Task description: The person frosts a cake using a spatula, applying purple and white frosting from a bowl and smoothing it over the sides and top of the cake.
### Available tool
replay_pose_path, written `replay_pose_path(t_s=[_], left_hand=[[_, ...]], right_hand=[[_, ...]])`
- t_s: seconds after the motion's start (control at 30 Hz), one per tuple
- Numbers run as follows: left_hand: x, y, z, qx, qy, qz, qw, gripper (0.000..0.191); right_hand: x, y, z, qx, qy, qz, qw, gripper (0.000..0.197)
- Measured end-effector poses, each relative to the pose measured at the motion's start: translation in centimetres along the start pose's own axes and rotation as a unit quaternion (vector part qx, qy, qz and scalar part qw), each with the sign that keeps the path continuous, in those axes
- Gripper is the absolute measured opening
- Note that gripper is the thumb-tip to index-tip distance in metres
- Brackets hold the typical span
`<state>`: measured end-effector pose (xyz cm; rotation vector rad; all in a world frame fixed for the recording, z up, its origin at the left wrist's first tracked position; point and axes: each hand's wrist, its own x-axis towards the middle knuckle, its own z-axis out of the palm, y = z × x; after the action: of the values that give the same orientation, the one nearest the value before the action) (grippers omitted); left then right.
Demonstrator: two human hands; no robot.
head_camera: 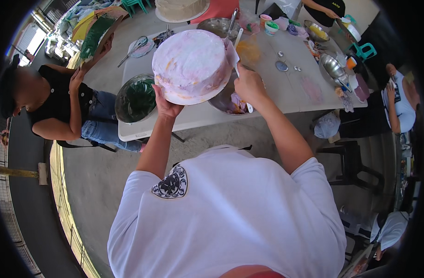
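A round cake (191, 59) with pale lilac and white frosting, streaked with orange near its lower edge, is held tilted above the table. My left hand (167, 104) supports it from below by its white round board (193, 100). In my right hand (249, 83) is a spatula (232, 55), its pale flat blade against the cake's right side. Beneath the cake and right hand, a metal mixing bowl (217, 101), partly hidden, contains lilac and orange frosting. To the left of my left hand stands a metal bowl of dark green frosting (139, 97).
The white folding table (285, 93) bears a whisk (137, 47), another metal bowl (212, 26), frosting tubs (271, 27) and a metal bowl at right (331, 67). A seated person (62, 97) at left holds a green-and-yellow frosted cake (97, 38). Other people stand at right.
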<state>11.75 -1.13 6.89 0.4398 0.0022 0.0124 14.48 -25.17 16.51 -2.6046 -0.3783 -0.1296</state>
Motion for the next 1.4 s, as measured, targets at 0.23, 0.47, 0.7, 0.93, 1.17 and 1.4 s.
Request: replay_pose_path(t_s=[0.23,0.47,0.7,0.93,1.17,1.4], left_hand=[[1.6,-0.6,0.0,-0.044,-0.018,-0.027,0.999,0.078],[2.9,0.1,-1.4,-0.054,0.051,0.000,0.997,0.078],[1.6,0.2,0.9,0.003,0.009,-0.026,1.000,0.080],[1.8,-0.1,-0.1,-0.018,0.016,-0.003,1.000,0.079],[1.8,-0.2,0.3,0.005,0.034,0.028,0.999,0.083],[2.6,-0.6,2.5,-0.074,0.042,0.018,0.996,0.075]], right_hand=[[-0.8,-1.7,1.9,0.020,-0.041,0.060,0.997,0.043],[-1.6,-0.7,-0.6,0.103,-0.006,0.050,0.993,0.040],[1.0,-0.2,-0.7,0.076,0.013,0.066,0.995,0.042],[-2.8,-0.3,-0.2,0.071,-0.064,0.040,0.995,0.045],[-2.8,3.9,-0.2,0.663,-0.047,0.166,0.728,0.027],[0.5,6.6,2.1,0.860,0.026,0.263,0.435,0.010]])
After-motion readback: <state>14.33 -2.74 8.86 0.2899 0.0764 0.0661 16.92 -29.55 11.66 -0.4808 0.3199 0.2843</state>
